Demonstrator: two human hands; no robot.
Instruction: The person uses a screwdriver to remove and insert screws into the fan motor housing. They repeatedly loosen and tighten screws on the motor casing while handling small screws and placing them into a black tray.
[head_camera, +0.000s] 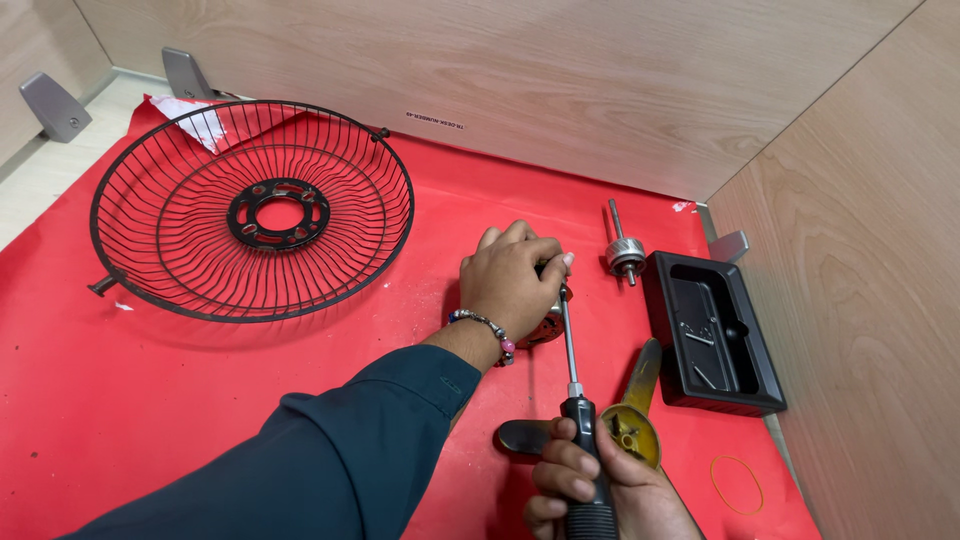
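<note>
My left hand (512, 275) is closed over a small metal motor part (545, 326) on the red mat (180, 400), mostly hiding it. My right hand (590, 490) grips the black handle of a screwdriver (570, 350), whose shaft points up to the part under my left fingers. A yellow round piece (632, 432) with a yellowish strip sits against my right hand. A beaded bracelet (485, 325) is on my left wrist.
A black wire fan guard (250, 210) lies at the left. A metal rotor with a shaft (625, 252) stands beside a black plastic tray (712, 335) at the right. An orange rubber band (737, 484) lies near the wooden side wall. Grey brackets (55, 105) sit far left.
</note>
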